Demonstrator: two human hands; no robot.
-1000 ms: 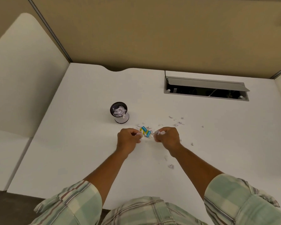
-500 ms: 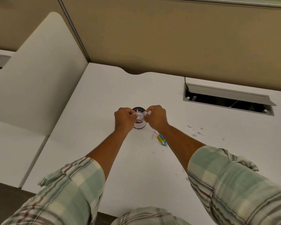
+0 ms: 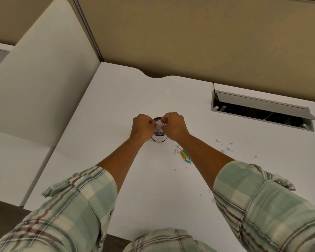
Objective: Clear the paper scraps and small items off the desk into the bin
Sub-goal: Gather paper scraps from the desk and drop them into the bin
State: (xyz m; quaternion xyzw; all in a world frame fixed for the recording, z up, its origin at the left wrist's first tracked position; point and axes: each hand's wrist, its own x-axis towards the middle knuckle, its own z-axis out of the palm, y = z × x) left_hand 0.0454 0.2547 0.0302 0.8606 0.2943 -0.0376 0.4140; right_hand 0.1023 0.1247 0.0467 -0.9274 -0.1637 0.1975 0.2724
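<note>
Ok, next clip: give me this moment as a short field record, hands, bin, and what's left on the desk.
left hand: closed on white paper scraps, over the bin
right hand: closed on the same scraps, over the bin
bin: small round cup, upright on the desk, mostly hidden by the hands
yellow-and-blue item: lying on the desk, right of the bin
loose scraps: scattered further right, untouched
cable hatch: open, back right

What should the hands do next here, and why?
Probably open both grips and let go: the left hand and right hand hold white paper scraps directly over the small bin, so they should drop in.
</note>
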